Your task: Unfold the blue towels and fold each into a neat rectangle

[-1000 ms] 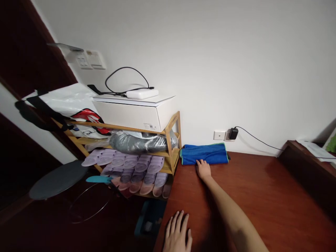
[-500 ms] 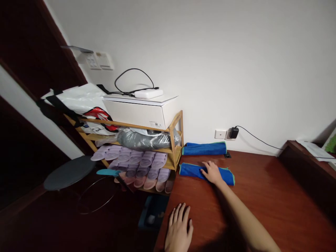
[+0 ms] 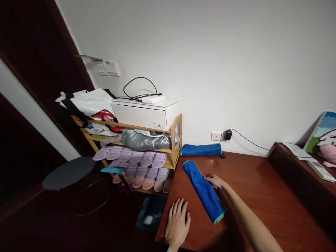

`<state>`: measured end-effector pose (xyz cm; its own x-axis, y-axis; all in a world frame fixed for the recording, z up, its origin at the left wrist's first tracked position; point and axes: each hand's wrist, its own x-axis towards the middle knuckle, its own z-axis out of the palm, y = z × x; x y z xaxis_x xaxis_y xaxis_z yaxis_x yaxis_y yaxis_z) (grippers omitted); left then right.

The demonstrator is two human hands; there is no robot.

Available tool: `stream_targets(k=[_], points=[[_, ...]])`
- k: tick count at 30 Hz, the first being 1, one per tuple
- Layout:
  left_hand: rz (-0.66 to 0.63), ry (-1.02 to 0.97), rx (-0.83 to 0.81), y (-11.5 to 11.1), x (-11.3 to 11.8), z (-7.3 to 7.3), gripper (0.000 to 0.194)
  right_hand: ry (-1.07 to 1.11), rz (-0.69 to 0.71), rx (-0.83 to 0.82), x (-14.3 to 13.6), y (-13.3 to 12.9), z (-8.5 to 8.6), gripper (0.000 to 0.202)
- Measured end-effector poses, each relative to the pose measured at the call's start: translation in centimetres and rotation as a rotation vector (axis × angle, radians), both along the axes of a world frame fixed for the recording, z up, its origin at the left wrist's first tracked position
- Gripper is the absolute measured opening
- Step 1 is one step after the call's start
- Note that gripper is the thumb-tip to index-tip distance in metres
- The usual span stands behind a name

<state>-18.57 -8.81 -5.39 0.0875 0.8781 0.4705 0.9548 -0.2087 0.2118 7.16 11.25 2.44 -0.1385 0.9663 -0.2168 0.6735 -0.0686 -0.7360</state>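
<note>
A folded blue cloth [image 3: 203, 190] with green edging lies slantwise over the reddish-brown desk [image 3: 252, 189]. My right hand [image 3: 215, 181] pinches its right edge near the middle, fingers closed on the fabric. Flat on the desk's left front part rests my left hand [image 3: 178, 222], fingers stretched out and holding nothing. It is to the left of the cloth and apart from it. A second folded blue cloth [image 3: 201, 149] with green edging lies against the wall at the back of the desk.
Left of the desk, a wooden rack [image 3: 172, 140] bears a white box [image 3: 141, 113], a bag [image 3: 91, 105] and rows of slippers [image 3: 136, 157]. A round stool [image 3: 68, 171] stands further left. A black charger [image 3: 228, 134] is plugged in above the desk; a raised ledge [image 3: 296, 175] borders the right.
The near cloth has swung from lying crosswise to a slant, its right end now closer to me. My right hand has gone from resting on it to pinching its edge. The view shifted slightly right.
</note>
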Motion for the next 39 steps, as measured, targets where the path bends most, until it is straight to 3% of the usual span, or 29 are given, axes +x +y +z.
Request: stream_targets(k=[4, 9, 16, 19, 24, 30, 34, 37, 39], points=[[0.001, -0.009, -0.014, 0.0, 0.2, 0.3, 0.051, -0.133, -0.014, 0.060, -1.8, -0.9, 0.1, 0.029], [0.007, -0.027, -0.009, 0.0, 0.4, 0.1, 0.052, -0.295, -0.042, 0.159, -2.4, -2.5, 1.2, 0.039], [0.032, -0.082, -0.028, 0.1, 1.0, 0.4, 0.049, -0.561, 0.026, 0.447, -2.9, -5.4, 3.7, 0.036], [0.037, -0.121, -0.030, 0.1, 1.2, 0.7, 0.047, -0.556, 0.013, 0.520, -3.2, -6.0, 5.5, 0.037], [0.025, -0.124, -0.030, 0.2, 1.2, 0.8, 0.047, -0.455, 0.091, 0.622, -3.5, -6.3, 10.7, 0.038], [0.001, -0.166, -0.025, 0.3, 1.2, 0.5, 0.044, -0.414, 0.498, 0.646, -3.0, -7.1, 19.3, 0.035], [-0.039, -0.366, -0.072, 0.8, 0.5, 0.6, 0.043, -0.414, 0.676, 0.567, -2.2, -8.1, 25.0, 0.029], [0.011, -0.743, -0.187, 2.0, -0.5, 2.9, 0.044, -0.381, 0.783, 0.500, -1.7, -9.3, 29.0, 0.026], [0.031, -1.057, -0.239, 2.9, -0.8, 6.1, 0.051, -0.359, 0.842, 0.478, -1.3, -10.3, 31.4, 0.025]])
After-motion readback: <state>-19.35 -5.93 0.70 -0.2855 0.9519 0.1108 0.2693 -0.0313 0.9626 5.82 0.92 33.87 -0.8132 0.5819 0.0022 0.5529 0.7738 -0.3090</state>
